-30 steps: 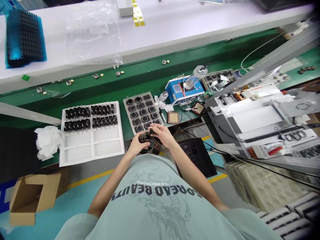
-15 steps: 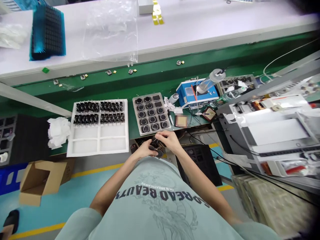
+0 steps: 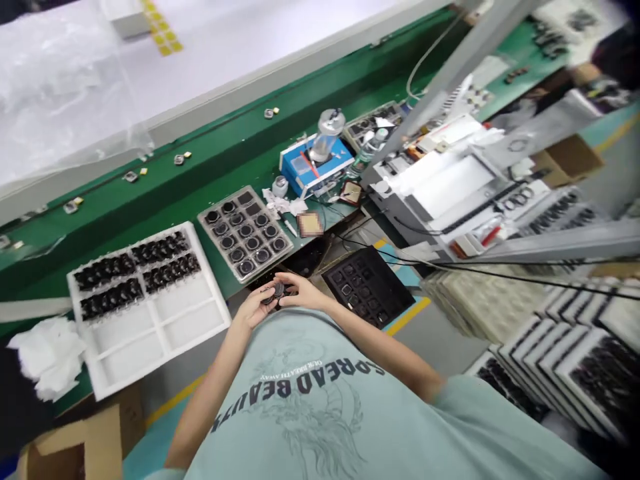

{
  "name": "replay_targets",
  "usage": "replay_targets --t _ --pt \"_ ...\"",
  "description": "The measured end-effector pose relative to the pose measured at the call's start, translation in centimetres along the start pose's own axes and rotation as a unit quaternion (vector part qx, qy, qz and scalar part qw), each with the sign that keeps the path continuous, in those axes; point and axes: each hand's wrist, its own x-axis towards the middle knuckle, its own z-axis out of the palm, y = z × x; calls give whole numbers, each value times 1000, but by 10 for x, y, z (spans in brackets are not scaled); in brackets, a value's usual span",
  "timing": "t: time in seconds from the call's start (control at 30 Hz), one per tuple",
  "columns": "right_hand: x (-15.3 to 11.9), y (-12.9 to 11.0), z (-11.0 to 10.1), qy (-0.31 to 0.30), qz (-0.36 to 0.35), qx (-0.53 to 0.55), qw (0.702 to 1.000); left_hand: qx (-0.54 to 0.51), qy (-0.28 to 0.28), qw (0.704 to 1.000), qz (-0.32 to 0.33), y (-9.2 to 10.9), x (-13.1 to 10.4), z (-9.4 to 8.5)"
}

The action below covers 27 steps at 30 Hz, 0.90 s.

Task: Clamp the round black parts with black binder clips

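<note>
Close to my body, just off the front edge of the green bench, my left hand has its fingers closed around a small dark round part. My right hand meets it from the right, its bent fingertips at the same part. Just beyond the hands lies a clear tray with rows of black round parts. To the left, a white foam tray holds bunched black parts in its far compartments; its near compartments show bare white.
A blue box with a clear cylinder stands behind the clear tray. White crumpled sheets lie far left. A black tray is low at the right, below hanging cables. A grey machine stands right.
The view has swung to the right, so the bench and trays appear shifted left and tilted. Both hands remain together at the dark part, and my right hand's fingers now reach around its side.
</note>
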Motion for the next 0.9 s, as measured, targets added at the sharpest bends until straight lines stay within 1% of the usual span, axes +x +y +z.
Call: replay_targets --t 0.07,0.1,0.17,0.2,0.27,0.33,0.37,0.4,0.43,0.47,0.53,0.6,0.63,0.7,0.73,0.83,0.9 --pt "-12 2 -13 66 -21 14 998 15 -37 999 -29 -1 20 28" --pt "-15 4 -21 104 -20 12 994 25 -39 998 -39 -2 30 42" --pt "-17 9 -41 182 4 -25 983 47 -15 997 -54 -5 51 66" --pt "-16 10 -52 222 28 -69 972 54 5 997 -61 -6 61 76" --pt "-11 9 -76 287 87 -192 935 60 42 995 -72 -8 82 94" --pt "-5 6 -98 319 126 -303 889 61 67 993 -80 -9 101 107" --pt "-4 4 -108 327 131 -334 874 61 77 992 -83 -9 109 112" --pt "-3 3 -117 335 127 -346 867 61 84 991 -84 -9 116 117" --pt "-3 2 -124 344 119 -341 867 60 90 991 -82 -9 122 120" --pt "-4 2 -129 351 113 -318 873 57 96 991 -79 -9 127 124" --pt "-9 4 -136 365 112 -222 897 48 105 991 -69 -8 135 128" --pt "-15 8 -137 366 122 -74 920 37 110 991 -60 -6 139 131" --pt "-18 9 -137 362 126 4 924 33 112 992 -57 -6 141 132" --pt "-23 10 -135 354 130 132 917 26 113 992 -55 -5 142 132" --pt "-24 9 -135 352 130 177 910 23 113 992 -53 -5 142 132" --pt "-27 2 -133 347 128 253 894 14 102 994 -47 -3 136 131" --pt "-25 -3 -132 328 124 279 894 5 86 995 -41 0 126 127"
